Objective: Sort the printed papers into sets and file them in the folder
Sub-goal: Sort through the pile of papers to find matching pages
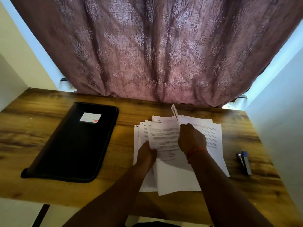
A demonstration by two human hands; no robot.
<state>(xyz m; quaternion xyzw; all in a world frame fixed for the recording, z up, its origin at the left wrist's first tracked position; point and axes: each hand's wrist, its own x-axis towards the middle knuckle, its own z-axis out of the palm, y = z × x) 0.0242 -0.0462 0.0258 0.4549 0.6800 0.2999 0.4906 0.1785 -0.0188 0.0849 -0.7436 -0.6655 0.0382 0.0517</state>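
Observation:
A loose, fanned pile of printed white papers (pixel 164 135) lies on the wooden table, right of centre. My left hand (pixel 146 154) holds the pile's left edge, thumb on top of the sheets. My right hand (pixel 191 138) pinches one sheet (pixel 175 113) by its edge and holds it up on end above the pile. More printed sheets (pixel 211 136) lie flat to the right under that hand. A closed black folder (pixel 77 141) with a white label lies on the left of the table, apart from the papers.
A blue and grey stapler (pixel 245 162) lies near the table's right edge. The wooden table (pixel 124 115) stands between pale walls, with a mauve patterned curtain (pixel 155 51) hanging along its far edge. Bare wood shows between folder and papers.

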